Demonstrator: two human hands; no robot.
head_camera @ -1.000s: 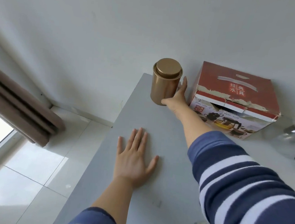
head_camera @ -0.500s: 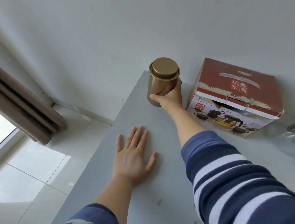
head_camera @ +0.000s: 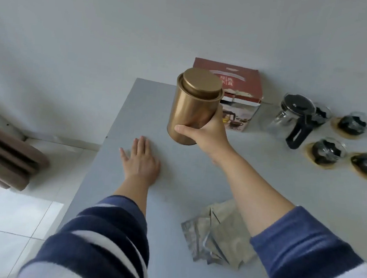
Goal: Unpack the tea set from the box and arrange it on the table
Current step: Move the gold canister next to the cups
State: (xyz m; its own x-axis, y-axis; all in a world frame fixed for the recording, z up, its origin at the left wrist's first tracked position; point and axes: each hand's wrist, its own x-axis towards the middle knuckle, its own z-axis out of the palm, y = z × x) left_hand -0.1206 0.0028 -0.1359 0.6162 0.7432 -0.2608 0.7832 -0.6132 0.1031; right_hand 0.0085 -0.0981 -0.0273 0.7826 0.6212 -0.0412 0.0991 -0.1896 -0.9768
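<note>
Gripping low: gold tin is held tilted above the table by the closed right hand; left hand flat. Slip risked; lid could be shed.

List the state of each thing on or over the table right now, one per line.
Gold metal tin canister: lid on, lifted off the table, tilted.
Right hand: gripping the canister's lower part.
Left hand: flat on the grey table.
Red cardboard tea set box: standing by the wall, top flap torn.
Glass teapot with black handle: upright, lid on.
Glass cups on saucers: set out, upright.
Foil packets: lying flat.
</note>
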